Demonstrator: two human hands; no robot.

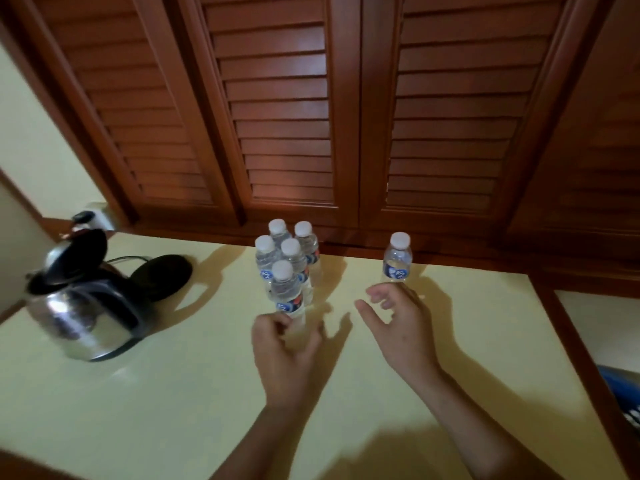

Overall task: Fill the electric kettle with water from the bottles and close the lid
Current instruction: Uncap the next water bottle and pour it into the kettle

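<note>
The front bottle [286, 289] stands upright just beyond the left hand [284, 348], the nearer one. Its fingers [277, 325] are loosely parted at the bottle's base, gripping nothing. The right hand [398, 327] hangs empty and relaxed.

Noted near left edge of bench [173, 393]: steel electric kettle [83, 317], upright, black handle, standing off its round black base [162, 277], which lies just behind. Lid [74, 258] hinged open, tilted upward. Found by far edge, mid-bench: five bottles [287, 268], clustered upright, white caps on, blue labels. Sixth bottle [398, 258] upright, capped, set apart to the right.
</note>
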